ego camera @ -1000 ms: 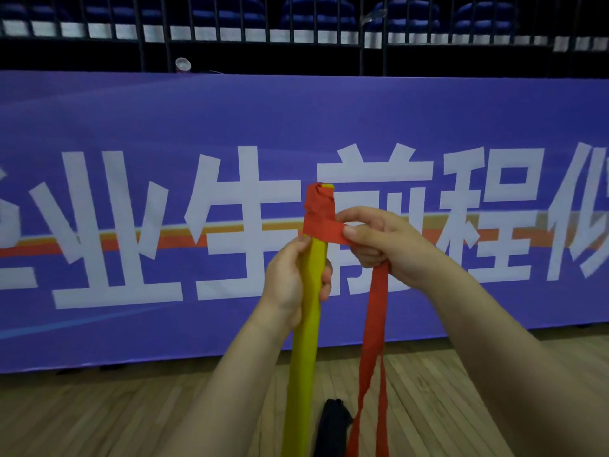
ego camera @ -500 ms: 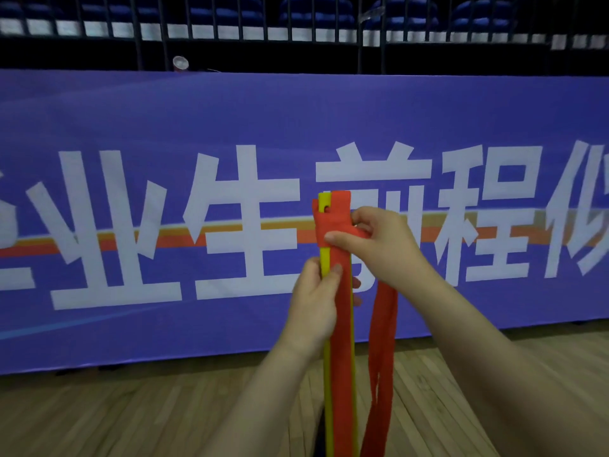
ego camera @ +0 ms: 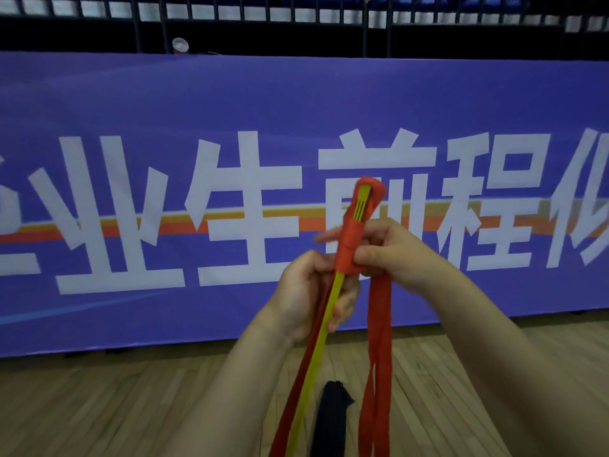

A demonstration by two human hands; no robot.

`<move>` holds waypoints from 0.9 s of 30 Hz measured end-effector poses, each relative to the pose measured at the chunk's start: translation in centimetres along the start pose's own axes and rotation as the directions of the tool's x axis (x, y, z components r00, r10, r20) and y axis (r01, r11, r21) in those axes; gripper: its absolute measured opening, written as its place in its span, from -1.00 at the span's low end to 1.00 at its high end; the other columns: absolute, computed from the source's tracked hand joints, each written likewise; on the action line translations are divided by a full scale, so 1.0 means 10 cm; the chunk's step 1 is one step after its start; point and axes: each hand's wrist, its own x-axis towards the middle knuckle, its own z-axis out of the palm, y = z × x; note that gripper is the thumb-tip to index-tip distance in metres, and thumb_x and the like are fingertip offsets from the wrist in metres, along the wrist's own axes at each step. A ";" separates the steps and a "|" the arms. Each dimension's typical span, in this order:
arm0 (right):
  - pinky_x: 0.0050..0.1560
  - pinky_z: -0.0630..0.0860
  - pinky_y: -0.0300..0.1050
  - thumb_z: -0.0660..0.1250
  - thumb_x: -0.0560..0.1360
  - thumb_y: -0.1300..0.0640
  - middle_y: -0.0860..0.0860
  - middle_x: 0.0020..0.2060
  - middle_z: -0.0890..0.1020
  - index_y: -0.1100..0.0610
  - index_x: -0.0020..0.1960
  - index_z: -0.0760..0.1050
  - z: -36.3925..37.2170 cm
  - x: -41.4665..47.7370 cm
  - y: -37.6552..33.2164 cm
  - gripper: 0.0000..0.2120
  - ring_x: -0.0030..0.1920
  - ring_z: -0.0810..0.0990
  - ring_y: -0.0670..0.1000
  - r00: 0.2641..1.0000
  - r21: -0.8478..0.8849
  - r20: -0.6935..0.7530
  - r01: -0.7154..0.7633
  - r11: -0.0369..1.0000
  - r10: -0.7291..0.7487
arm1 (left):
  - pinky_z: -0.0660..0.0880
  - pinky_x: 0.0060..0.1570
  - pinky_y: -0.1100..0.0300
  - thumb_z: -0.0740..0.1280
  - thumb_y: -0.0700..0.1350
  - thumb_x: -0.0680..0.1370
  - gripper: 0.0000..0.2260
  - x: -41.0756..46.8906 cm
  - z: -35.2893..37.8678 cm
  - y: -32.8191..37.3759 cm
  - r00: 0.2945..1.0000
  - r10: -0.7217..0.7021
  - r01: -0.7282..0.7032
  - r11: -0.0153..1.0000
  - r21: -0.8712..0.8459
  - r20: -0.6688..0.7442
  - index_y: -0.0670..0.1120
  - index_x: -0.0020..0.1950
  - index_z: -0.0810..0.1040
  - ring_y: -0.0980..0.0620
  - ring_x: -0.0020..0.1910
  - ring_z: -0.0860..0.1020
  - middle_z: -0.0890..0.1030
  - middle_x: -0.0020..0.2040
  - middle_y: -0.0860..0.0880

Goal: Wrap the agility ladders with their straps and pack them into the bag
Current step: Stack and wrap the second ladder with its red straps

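Note:
I hold a bundle of yellow agility-ladder rungs [ego camera: 324,328] upright in front of me, edge-on and tilted slightly right at the top. My left hand [ego camera: 306,291] grips the bundle below its top end. Red strap [ego camera: 351,239] is wound several turns around the top of the rungs. My right hand [ego camera: 392,252] pinches the strap against the wound part, and the loose red strap [ego camera: 379,351] hangs down from it in two strands to the floor. A dark bag [ego camera: 331,413] lies on the floor below, partly hidden by the rungs.
A long purple banner [ego camera: 164,127] with large white characters stands close ahead. Behind it runs a black railing [ego camera: 365,31] with blue seats. A cup [ego camera: 180,46] sits on the banner's top edge. Wooden floor [ego camera: 99,407] lies underneath.
The bundle has been turned in my left hand while my right hand carried the strap around it, adding more wrap near the top. The bundle's top now leans to the right.

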 end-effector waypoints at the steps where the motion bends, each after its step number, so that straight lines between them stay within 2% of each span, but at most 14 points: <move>1: -0.15 0.36 -0.02 0.53 0.19 -0.19 0.21 -0.28 0.59 -0.01 -0.07 0.68 0.01 0.00 0.00 -0.62 -0.24 0.45 0.14 1.000 0.028 -0.030 -0.002 1.000 0.003 | 0.24 -0.63 0.30 0.05 -0.03 0.38 -0.67 0.00 0.01 0.00 0.999 -0.020 0.021 1.000 -0.009 0.034 -0.20 -0.34 0.49 0.03 -0.69 0.32 0.39 -0.58 -0.10; 4: -0.29 0.47 -0.18 0.48 0.36 0.05 0.00 -0.44 0.64 0.06 -0.22 0.66 0.09 0.01 -0.02 -0.92 -0.40 0.57 -0.04 0.930 -0.044 -0.362 0.052 0.998 -0.064 | 0.42 -0.43 0.20 0.10 0.06 0.48 -0.61 -0.01 0.00 -0.04 0.994 0.019 -0.015 0.999 0.044 -0.110 -0.22 -0.14 0.56 -0.02 -0.48 0.49 0.56 -0.38 -0.14; 6: -0.31 0.48 -0.15 0.46 0.40 0.07 -0.03 -0.45 0.63 0.09 -0.25 0.64 0.15 0.02 0.02 -0.89 -0.41 0.56 -0.07 0.837 -0.273 -0.526 0.001 0.962 -0.150 | 0.51 -0.31 0.12 0.16 0.06 0.54 -0.71 -0.05 0.03 -0.13 0.969 0.085 -0.033 0.974 0.223 -0.231 -0.12 0.01 0.54 -0.02 -0.36 0.57 0.61 -0.25 -0.11; 9: -0.36 0.34 -0.22 0.45 0.41 0.03 -0.10 -0.51 0.52 -0.02 -0.34 0.57 0.23 -0.02 0.04 -0.83 -0.47 0.39 -0.17 0.865 -0.399 -0.479 -0.064 0.915 -0.148 | 0.45 -0.48 0.22 0.19 -0.11 0.61 -0.88 -0.08 0.11 -0.30 0.915 0.198 -0.062 0.930 0.362 -0.352 -0.10 -0.08 0.44 0.00 -0.47 0.50 0.53 -0.33 -0.14; 12: -0.42 0.27 -0.28 0.39 0.48 0.09 -0.14 -0.56 0.46 0.01 -0.17 0.53 0.15 -0.12 0.06 -0.92 -0.52 0.35 -0.18 0.949 -0.117 -0.316 -0.024 0.993 -0.015 | 0.33 -0.57 0.27 0.14 -0.12 0.60 -0.82 -0.06 0.07 -0.27 0.904 0.144 -0.087 0.984 0.157 -0.402 -0.14 -0.18 0.39 -0.01 -0.59 0.39 0.44 -0.47 -0.11; 13: -0.47 0.20 -0.29 0.40 0.46 0.08 -0.16 -0.58 0.38 0.03 -0.09 0.51 0.11 -0.16 0.10 -0.92 -0.55 0.28 -0.18 0.969 0.023 -0.245 -0.027 0.999 0.032 | 0.30 -0.57 0.28 0.14 -0.09 0.57 -0.81 -0.07 0.04 -0.24 0.932 0.086 -0.067 0.996 0.066 -0.353 -0.14 -0.21 0.37 0.00 -0.62 0.37 0.43 -0.50 -0.09; 15: -0.50 0.09 -0.28 0.46 0.36 -0.04 -0.17 -0.56 0.32 0.05 0.04 0.52 0.04 -0.21 0.18 -0.68 -0.55 0.20 -0.17 0.994 0.214 -0.082 -0.059 0.975 0.078 | 0.25 -0.56 0.30 0.14 -0.01 0.45 -0.80 -0.11 0.02 -0.19 0.986 -0.031 0.023 0.998 -0.052 -0.164 -0.13 -0.24 0.36 0.03 -0.67 0.33 0.40 -0.54 -0.05; 17: -0.49 0.10 -0.28 0.51 0.26 -0.19 -0.12 -0.54 0.42 0.03 0.08 0.60 0.05 -0.23 0.20 -0.52 -0.53 0.23 -0.15 0.997 0.249 0.044 -0.077 0.965 0.068 | 0.25 -0.58 0.35 0.13 0.03 0.38 -0.77 -0.14 0.05 -0.18 0.995 -0.092 0.094 0.993 -0.075 0.025 -0.12 -0.27 0.41 0.05 -0.70 0.33 0.39 -0.56 -0.02; 18: -0.49 0.12 -0.28 0.51 0.24 -0.20 -0.08 -0.52 0.50 0.02 0.03 0.64 0.06 -0.23 0.18 -0.55 -0.53 0.29 -0.13 0.996 0.227 0.055 -0.079 0.971 0.068 | 0.28 -0.59 0.36 0.13 0.04 0.39 -0.74 -0.14 0.07 -0.19 0.993 -0.092 0.098 0.992 -0.077 0.077 -0.12 -0.29 0.45 0.05 -0.70 0.35 0.41 -0.56 -0.02; 21: -0.52 0.25 -0.37 0.46 0.34 0.11 -0.05 -0.56 0.55 0.10 -0.19 0.61 0.15 -0.21 0.06 -0.91 -0.59 0.43 -0.14 0.978 0.132 -0.195 -0.045 0.990 0.070 | 0.41 -0.49 0.25 0.03 0.08 0.56 -0.58 -0.12 0.08 -0.21 0.997 -0.061 0.062 0.998 0.009 -0.056 -0.18 -0.21 0.52 -0.03 -0.57 0.48 0.53 -0.43 -0.12; 22: -0.54 0.27 -0.38 0.44 0.37 0.16 -0.09 -0.59 0.52 0.12 -0.25 0.55 0.19 -0.20 0.03 -0.92 -0.61 0.40 -0.17 0.948 0.081 -0.313 -0.031 0.996 0.055 | 0.46 -0.42 0.17 0.02 0.11 0.60 -0.54 -0.12 0.09 -0.24 0.987 -0.010 0.024 0.996 0.085 -0.161 -0.20 -0.13 0.53 -0.06 -0.49 0.52 0.56 -0.37 -0.14; 24: -0.52 0.26 -0.34 0.48 0.38 0.12 -0.15 -0.62 0.45 0.08 -0.37 0.45 0.28 -0.17 0.04 -0.75 -0.60 0.33 -0.19 0.869 -0.200 -0.490 -0.038 0.979 -0.066 | 0.52 -0.31 0.04 0.07 0.12 0.61 -0.61 -0.13 0.10 -0.34 0.938 0.145 -0.054 0.959 0.279 -0.316 -0.15 0.01 0.53 -0.05 -0.39 0.56 0.61 -0.29 -0.10; 26: -0.46 0.38 -0.21 0.51 0.35 0.01 -0.09 -0.55 0.52 0.12 -0.35 0.48 0.35 -0.18 0.06 -0.72 -0.52 0.41 -0.13 0.864 -0.358 -0.490 -0.082 0.930 -0.113 | 0.50 -0.34 0.06 0.16 0.02 0.61 -0.78 -0.17 0.13 -0.45 0.876 0.296 -0.131 0.905 0.404 -0.380 -0.10 -0.01 0.50 -0.02 -0.42 0.55 0.60 -0.34 -0.03; 27: -0.43 0.45 -0.13 0.50 0.36 0.00 -0.02 -0.49 0.58 0.19 -0.28 0.52 0.36 -0.20 0.08 -0.72 -0.49 0.47 -0.05 0.890 -0.322 -0.450 -0.082 0.943 -0.076 | 0.47 -0.39 0.11 0.16 -0.04 0.62 -0.83 -0.19 0.11 -0.49 0.854 0.328 -0.160 0.904 0.396 -0.404 -0.08 -0.03 0.48 -0.02 -0.46 0.52 0.58 -0.38 -0.03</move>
